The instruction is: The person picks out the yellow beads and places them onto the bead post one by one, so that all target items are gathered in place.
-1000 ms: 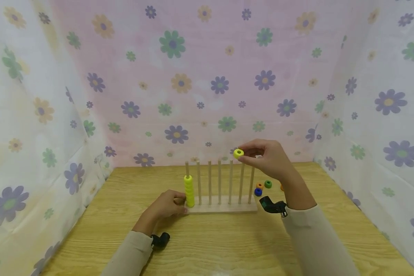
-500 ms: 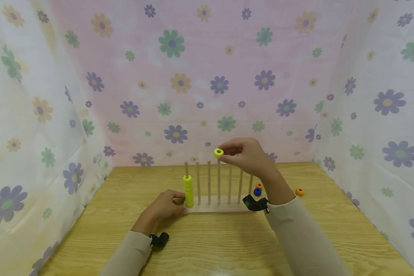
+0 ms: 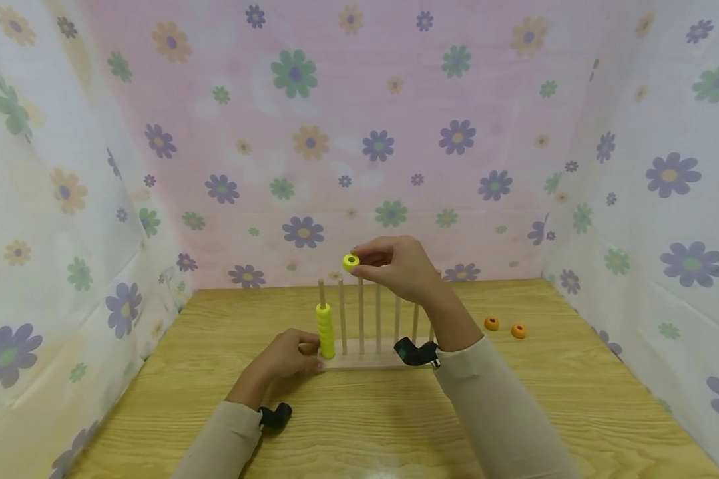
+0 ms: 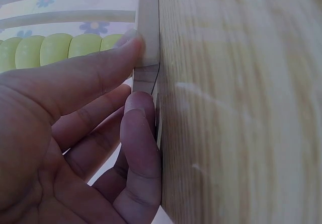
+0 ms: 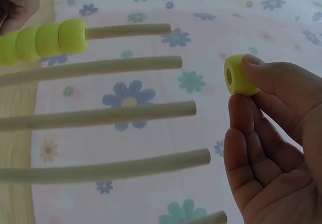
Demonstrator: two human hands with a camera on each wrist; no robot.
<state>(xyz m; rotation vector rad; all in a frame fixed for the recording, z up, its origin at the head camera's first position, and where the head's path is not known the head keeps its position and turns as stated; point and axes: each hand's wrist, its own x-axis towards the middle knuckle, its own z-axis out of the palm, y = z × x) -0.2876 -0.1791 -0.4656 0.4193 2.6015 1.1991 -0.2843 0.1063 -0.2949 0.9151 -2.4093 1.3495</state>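
Observation:
A wooden peg stand (image 3: pixel 359 362) has a row of several upright pegs on a flat base. Yellow beads (image 3: pixel 325 332) are stacked on its leftmost peg, whose bare tip sticks out above them. My left hand (image 3: pixel 286 356) holds the left end of the base; in the left wrist view the thumb (image 4: pixel 108 65) lies on the base and the fingers curl at its end. Between thumb and fingertips my right hand (image 3: pixel 403 269) pinches another yellow bead (image 5: pixel 241 75), its hole showing. That bead is above the pegs, near the second and third from the left, clear of their tips.
Two orange beads (image 3: pixel 492 324) lie on the wooden table (image 3: pixel 335 426) to the right of the stand. My right forearm (image 3: pixel 497 399) covers the stand's right end. Flowered cloth (image 3: pixel 359 133) encloses the table at the back and both sides.
My right hand has carried the yellow bead leftward over the pegs toward the stacked peg. The two orange beads have come into view; the blue and green ones are now hidden. My left hand stays put.

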